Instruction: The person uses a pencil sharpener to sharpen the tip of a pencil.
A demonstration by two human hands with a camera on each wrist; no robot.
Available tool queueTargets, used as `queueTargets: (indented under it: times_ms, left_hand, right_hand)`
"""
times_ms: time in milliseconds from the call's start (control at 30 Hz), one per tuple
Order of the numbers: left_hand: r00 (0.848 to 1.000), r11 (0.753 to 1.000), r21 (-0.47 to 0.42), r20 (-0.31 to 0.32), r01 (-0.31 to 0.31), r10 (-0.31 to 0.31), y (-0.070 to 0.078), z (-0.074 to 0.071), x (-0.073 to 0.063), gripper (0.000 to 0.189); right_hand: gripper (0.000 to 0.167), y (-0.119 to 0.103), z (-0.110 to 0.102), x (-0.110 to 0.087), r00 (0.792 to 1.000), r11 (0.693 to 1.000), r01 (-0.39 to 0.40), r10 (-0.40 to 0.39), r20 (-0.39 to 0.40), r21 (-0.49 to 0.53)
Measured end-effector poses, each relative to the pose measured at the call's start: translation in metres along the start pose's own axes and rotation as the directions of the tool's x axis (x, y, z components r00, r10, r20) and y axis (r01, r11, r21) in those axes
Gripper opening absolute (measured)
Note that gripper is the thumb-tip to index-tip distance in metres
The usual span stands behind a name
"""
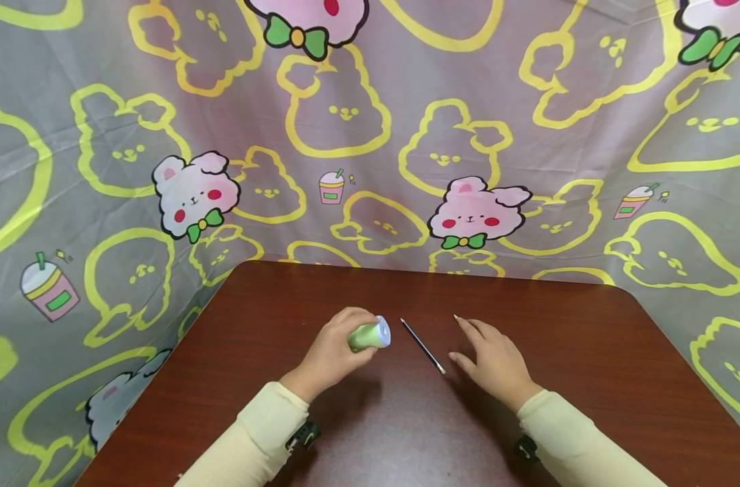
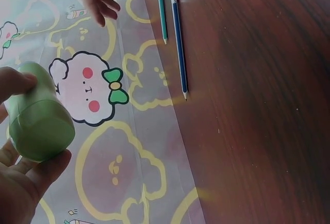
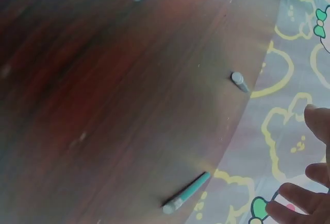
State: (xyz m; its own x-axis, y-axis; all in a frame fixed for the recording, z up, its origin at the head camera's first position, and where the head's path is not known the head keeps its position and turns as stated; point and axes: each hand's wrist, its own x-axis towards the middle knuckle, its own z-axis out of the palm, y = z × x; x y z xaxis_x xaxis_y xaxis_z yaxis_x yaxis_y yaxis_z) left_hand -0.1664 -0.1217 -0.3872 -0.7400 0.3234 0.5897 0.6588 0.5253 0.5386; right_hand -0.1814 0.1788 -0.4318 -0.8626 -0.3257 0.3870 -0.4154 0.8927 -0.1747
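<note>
A green cylinder (image 1: 365,336) with a pale blue end, a small dark spot in its middle, is held by my left hand (image 1: 333,348), thumb on one side and fingers round the other. In the left wrist view its rounded green end (image 2: 44,128) shows above the fingers. A dark blue pencil (image 1: 423,347) with a white end lies on the table between the hands. My right hand (image 1: 494,358) hovers over the table to its right, fingers loosely spread, holding nothing. Beside it lies a teal pencil (image 2: 162,13), mostly hidden by that hand in the head view.
The dark reddish-brown wooden table (image 1: 272,297) has rounded far corners. Behind and beside it hangs a grey curtain (image 1: 370,223) printed with yellow outlines and pink rabbits. Dark bands (image 1: 303,435) sit at both wrists, below pale sleeves (image 1: 254,433).
</note>
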Motion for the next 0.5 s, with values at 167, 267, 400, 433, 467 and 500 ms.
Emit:
queueTargets:
  times_ms: [167, 267, 400, 433, 467, 500]
  left_hand:
    - [1.000, 1.000, -0.001, 0.000, -0.005, 0.005, 0.000, -0.001, 0.000, 0.044]
    - [1.000, 1.000, -0.002, 0.002, -0.003, 0.003, 0.000, -0.001, 0.000, 0.044]
    - [1.000, 1.000, 0.001, 0.008, 0.006, -0.006, 0.000, -0.002, 0.000, 0.044]
    - [1.000, 1.000, 0.002, 0.009, 0.006, -0.006, 0.000, -0.002, 0.000, 0.044]
    - [1.000, 1.000, 0.003, 0.009, 0.007, -0.007, 0.000, -0.002, 0.000, 0.044]
    - [1.000, 1.000, 0.004, 0.010, 0.007, -0.007, 0.000, -0.002, 0.000, 0.044]
  right_hand:
    - [0.069, 0.003, -0.004, -0.004, 0.999, 1.000, -0.008, 0.009, 0.051, -0.029]
    - [0.068, 0.005, -0.007, -0.007, 0.996, 0.999, -0.024, 0.028, 0.086, -0.040]
    - [0.066, 0.009, -0.008, -0.009, 0.994, 0.998, -0.031, 0.037, 0.104, -0.053]
    - [0.066, 0.010, -0.009, -0.010, 0.994, 0.998, -0.031, 0.036, 0.102, -0.056]
    - [0.066, 0.011, -0.009, -0.010, 0.994, 0.998, -0.031, 0.037, 0.103, -0.059]
    - [0.066, 0.013, -0.009, -0.010, 0.994, 0.998, -0.032, 0.038, 0.104, -0.062]
